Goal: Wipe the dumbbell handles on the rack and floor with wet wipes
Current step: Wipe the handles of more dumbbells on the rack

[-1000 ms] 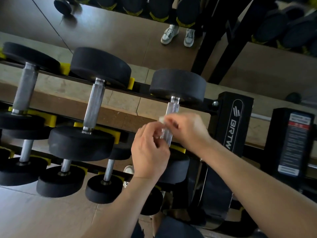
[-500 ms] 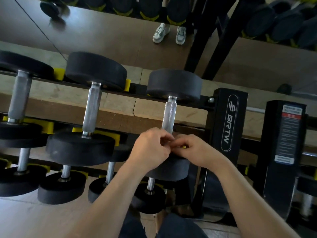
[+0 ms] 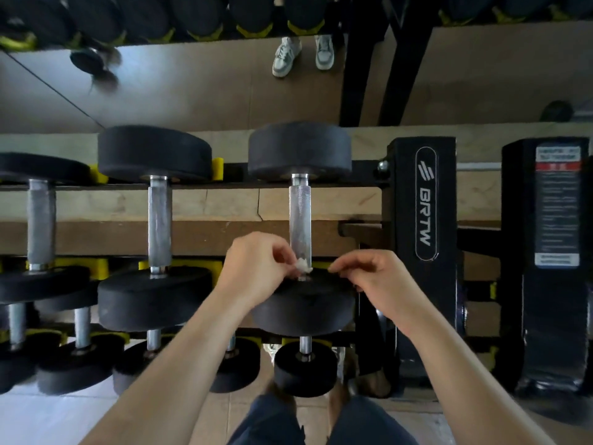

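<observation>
The left hand (image 3: 256, 271) pinches a small white wad of wet wipe (image 3: 303, 268) between thumb and fingertips, right at the near end of the handle (image 3: 300, 216) of the rightmost dumbbell on the top row. Most of the wipe is hidden inside the fingers, so its full shape cannot be made out, and it is hard to tell if it touches the metal or only sits just in front of it. The right hand (image 3: 382, 277) hovers just to the right, over the near weight head (image 3: 305, 309), with its fingers curled and its fingertips drawn together; whether they pinch anything cannot be told. Both wrists cover part of that weight head, and the forearms hide much of the lower row (image 3: 305, 367). The far weight head (image 3: 300, 150) and the upper stretch of the handle lie bare. To the left, a gap of wood shows between this handle and the neighbouring dumbbell (image 3: 158, 223); a third dumbbell (image 3: 40, 220) is cut off by the left edge. To the right, the black rack post (image 3: 423, 200) stands near the right hand, with a second black panel (image 3: 556, 207) beyond it whose label is too blurred to read. A pair of shoes (image 3: 301, 54) shows at the top, the legs cut off.
</observation>
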Demonstrator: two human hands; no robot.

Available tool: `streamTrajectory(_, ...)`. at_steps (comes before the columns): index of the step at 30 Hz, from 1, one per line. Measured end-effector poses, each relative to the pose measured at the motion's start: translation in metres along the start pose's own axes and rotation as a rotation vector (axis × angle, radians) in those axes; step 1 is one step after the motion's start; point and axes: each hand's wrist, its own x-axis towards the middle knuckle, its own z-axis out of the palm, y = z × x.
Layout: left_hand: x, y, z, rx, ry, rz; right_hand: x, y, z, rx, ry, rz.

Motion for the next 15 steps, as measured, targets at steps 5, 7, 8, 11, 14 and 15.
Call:
streamTrajectory(5, 0.008, 0.012, 0.011, -0.305, 0.275, -0.066, 0.007, -0.006, 0.007, 0.059, 0.088, -0.014)
streamTrajectory(7, 0.025, 0.021, 0.009, -0.456, 0.407, -0.102, 0.012, -0.012, 0.013, 0.09, 0.08, -0.046)
streamTrajectory(8, 0.035, 0.025, 0.008, -0.541, 0.479, -0.127, 0.015, -0.015, 0.016, 0.095, 0.078, -0.064)
streamTrajectory(11, 0.059, 0.035, 0.015, -0.791, 0.68, -0.235, 0.019, -0.021, 0.023, 0.079, 0.072, -0.12)
streamTrajectory(14, 0.058, 0.032, 0.021, -0.854, 0.662, -0.309, 0.02, -0.019, 0.022, 0.132, 0.069, -0.127)
streamTrajectory(15, 0.052, 0.028, 0.02, -0.815, 0.602, -0.297, 0.022, -0.016, 0.021, 0.153, 0.082, -0.111)
